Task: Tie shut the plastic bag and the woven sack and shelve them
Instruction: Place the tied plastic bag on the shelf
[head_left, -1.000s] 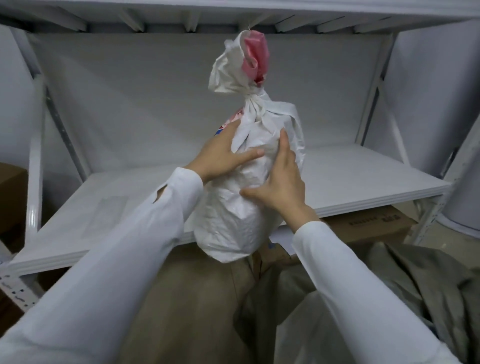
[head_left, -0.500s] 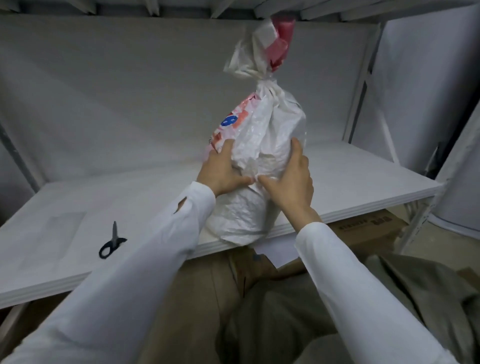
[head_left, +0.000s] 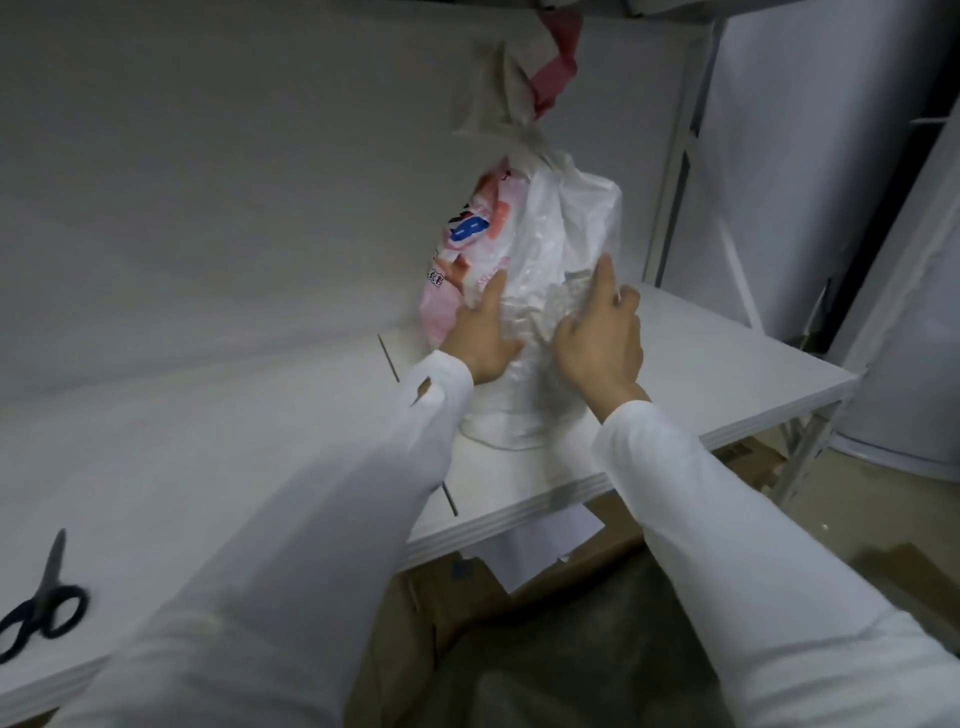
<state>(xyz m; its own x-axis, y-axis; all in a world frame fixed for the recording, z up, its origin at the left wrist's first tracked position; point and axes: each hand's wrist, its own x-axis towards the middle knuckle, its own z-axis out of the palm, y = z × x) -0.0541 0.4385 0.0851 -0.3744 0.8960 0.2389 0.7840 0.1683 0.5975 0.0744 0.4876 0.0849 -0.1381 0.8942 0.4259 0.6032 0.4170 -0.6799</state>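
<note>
Woven sack (head_left: 566, 218): crinkly white weave; pink print + blue patch (head_left: 467, 229) above L hand (head_left: 480, 338), lettering unreadable. Pink strip (head_left: 556, 78) at knotted neck. L hand, R hand (head_left: 602, 343) fingers clasp its sides.

Black scissors (head_left: 52, 571) far left, cardboard box (head_left: 467, 587), perhaps paper (head_left: 540, 545) below
</note>
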